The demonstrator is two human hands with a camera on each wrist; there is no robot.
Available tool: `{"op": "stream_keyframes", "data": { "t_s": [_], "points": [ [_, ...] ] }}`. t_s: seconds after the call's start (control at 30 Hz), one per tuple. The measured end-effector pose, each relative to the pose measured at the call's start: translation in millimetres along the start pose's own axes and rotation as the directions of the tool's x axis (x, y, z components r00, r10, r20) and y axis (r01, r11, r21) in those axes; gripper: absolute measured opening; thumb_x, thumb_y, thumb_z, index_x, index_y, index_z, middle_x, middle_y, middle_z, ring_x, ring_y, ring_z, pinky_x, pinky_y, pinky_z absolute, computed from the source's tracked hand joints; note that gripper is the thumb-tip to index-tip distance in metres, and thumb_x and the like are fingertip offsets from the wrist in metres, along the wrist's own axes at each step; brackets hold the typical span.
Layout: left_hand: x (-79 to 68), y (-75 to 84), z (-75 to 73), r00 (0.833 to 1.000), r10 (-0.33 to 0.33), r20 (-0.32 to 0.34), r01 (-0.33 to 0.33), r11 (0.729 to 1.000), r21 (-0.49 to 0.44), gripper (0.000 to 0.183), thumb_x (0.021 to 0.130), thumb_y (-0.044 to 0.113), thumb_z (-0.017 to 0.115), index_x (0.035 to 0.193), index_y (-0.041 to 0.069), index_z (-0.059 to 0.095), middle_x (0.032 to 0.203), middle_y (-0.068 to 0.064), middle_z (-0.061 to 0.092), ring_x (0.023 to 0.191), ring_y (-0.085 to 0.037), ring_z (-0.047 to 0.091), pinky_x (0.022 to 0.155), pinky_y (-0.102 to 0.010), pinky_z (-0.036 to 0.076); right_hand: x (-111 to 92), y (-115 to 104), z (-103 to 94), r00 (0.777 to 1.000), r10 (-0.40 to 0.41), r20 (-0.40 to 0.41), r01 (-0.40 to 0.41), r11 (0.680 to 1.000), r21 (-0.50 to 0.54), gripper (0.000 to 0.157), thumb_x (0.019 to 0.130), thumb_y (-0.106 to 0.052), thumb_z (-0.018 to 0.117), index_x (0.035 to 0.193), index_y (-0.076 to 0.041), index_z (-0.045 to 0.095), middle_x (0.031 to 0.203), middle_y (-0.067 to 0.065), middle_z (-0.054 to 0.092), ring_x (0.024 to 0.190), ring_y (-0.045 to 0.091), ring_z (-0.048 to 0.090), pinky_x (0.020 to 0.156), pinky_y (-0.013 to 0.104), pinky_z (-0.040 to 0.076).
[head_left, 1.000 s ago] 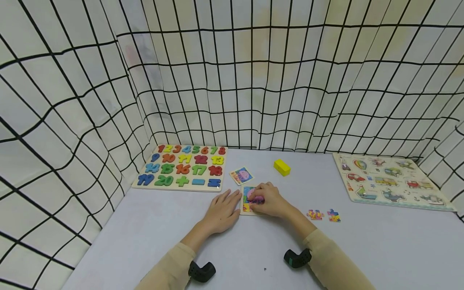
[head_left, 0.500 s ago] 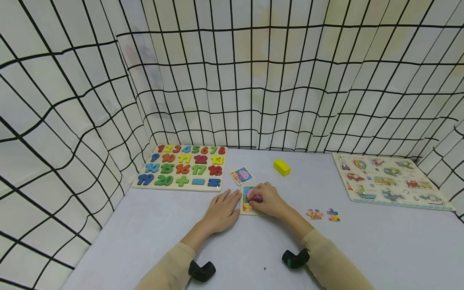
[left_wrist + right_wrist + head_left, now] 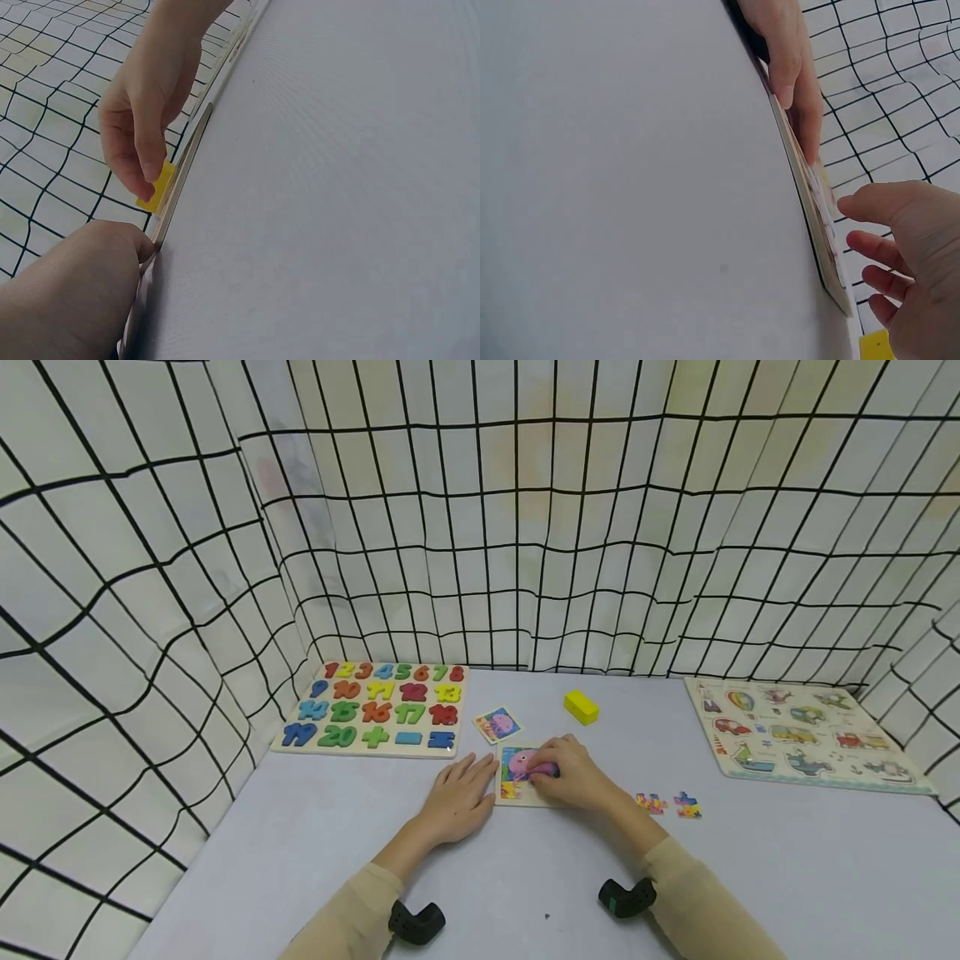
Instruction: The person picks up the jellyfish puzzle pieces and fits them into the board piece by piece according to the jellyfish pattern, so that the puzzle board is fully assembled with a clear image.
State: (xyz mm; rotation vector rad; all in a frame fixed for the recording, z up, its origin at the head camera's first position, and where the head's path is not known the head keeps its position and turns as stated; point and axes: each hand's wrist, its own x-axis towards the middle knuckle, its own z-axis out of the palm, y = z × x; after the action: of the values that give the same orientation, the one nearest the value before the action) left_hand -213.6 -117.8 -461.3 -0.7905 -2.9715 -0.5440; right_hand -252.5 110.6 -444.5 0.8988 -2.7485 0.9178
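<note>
Two loose jigsaw pieces sit on the table just to the right of the right forearm, so my read is this little puzzle is mostly filled in but not finished, with at least those two left to go in. How much of the tray is actually filled I can't tell, since the hand covers the right part of it.

The small puzzle tray lies flat in the middle of the table, on the near side of a loose picture card and a yellow block. It's a thin wooden square with a light rim and a bright cartoon picture, pink blob in the middle with blue and yellow around it. From the wrist views it looks really thin, barely raised off the table.

The left hand lies flat on the table with its fingers straight and slightly spread, fingertips touching the tray's left edge, bracing it. The right hand rests on top of the tray with its fingers curled down onto the pink part; it looks like pressing on a piece, though I can't make out a separate piece under the fingertips.

Far left there's a number puzzle board, all numbers seated, and far right a vehicle puzzle board.
</note>
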Motion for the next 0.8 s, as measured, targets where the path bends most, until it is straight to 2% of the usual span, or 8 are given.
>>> {"op": "stream_keyframes", "data": {
  "t_s": [0.27,0.5,0.8],
  "points": [
    [-0.9,-1.4,0.6,1.0,0.008,-0.005,-0.008,1.0,-0.007,0.053,0.095,0.03,0.04,0.142,0.009,0.032,0.148,-0.006,0.028,0.137,-0.028,0.016,0.107,-0.05,0.012,-13,15,-21.1,0.997,0.075,-0.001,-0.075,0.997,0.026,0.012,0.082,-0.016,0.068,0.093,-0.016,0.07,0.097,-0.003,0.06,0.094,0.019,0.042,0.08,0.037,0.037],
    [-0.7,-0.9,0.4,1.0,0.005,0.001,-0.005,1.0,-0.005,0.053,0.095,0.031,0.039,0.143,0.009,0.032,0.148,-0.005,0.027,0.137,-0.027,0.015,0.107,-0.049,0.012,-33,27,-40.8,0.994,0.114,-0.004,-0.113,0.993,0.028,0.019,0.082,-0.015,0.067,0.101,-0.012,0.068,0.102,0.0,0.061,0.098,0.022,0.043,0.083,0.04,0.038],
    [-0.9,0.0,0.1,1.0,0.003,0.005,-0.003,1.0,-0.007,0.053,0.095,0.031,0.039,0.143,0.009,0.032,0.148,-0.005,0.027,0.137,-0.028,0.015,0.107,-0.05,0.012,-61,55,-60.1,0.985,0.172,-0.028,-0.172,0.985,-0.006,0.024,0.082,-0.021,0.068,0.105,-0.014,0.067,0.108,0.003,0.061,0.102,0.025,0.045,0.085,0.046,0.038]
  ]
}}
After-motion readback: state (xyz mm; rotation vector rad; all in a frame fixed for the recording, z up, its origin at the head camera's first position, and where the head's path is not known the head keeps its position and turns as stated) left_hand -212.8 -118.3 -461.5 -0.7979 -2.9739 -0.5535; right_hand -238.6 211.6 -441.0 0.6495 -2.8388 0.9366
